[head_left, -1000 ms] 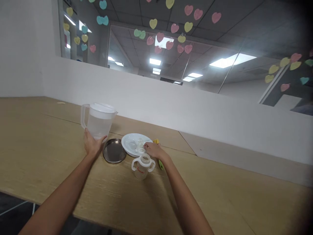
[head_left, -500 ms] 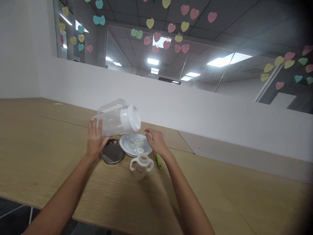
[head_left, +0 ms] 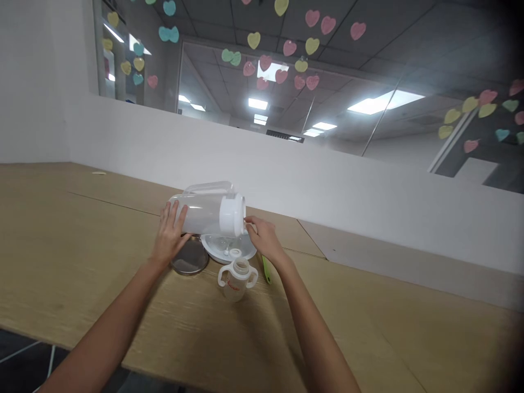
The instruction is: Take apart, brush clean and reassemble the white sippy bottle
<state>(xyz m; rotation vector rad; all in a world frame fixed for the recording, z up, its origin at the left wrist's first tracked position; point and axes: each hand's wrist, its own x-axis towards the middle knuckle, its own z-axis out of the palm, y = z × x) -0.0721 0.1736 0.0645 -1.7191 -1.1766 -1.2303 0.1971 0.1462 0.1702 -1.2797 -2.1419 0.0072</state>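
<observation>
A wooden surface [head_left: 347,327] runs along a white wall [head_left: 286,180], and above the wall a window [head_left: 335,103] carries heart-shaped notes [head_left: 358,30] in pink, yellow, green and blue. A small flat piece [head_left: 99,173] lies near the far edge, well apart from the rest. In the middle, a round metal tray [head_left: 189,260] sits just beside a white dish [head_left: 210,252], which holds clear and white pieces too small and covered to name. At the dish's near side is a small white ring [head_left: 234,253]. In front stands an upright bottle [head_left: 235,286] with a side handle on each side, its mouth uncovered and red lettering on its front. A green strip [head_left: 267,270] lies to the right of the bottle, its far end near the right forearm

The clear pitcher [head_left: 204,213] is tipped onto its side above the tray and dish, with its handle uppermost and its white lid [head_left: 231,215] facing right. It blocks the view of the tray's far edge and part of the dish

The left hand [head_left: 168,237] has its grip closed around the base end of the pitcher, fingers spread over the side and thumb beneath. The right hand [head_left: 264,237] is at the lid end, its grip partly open with thumb and forefinger apart; whether the fingertips touch the lid cannot be told
</observation>
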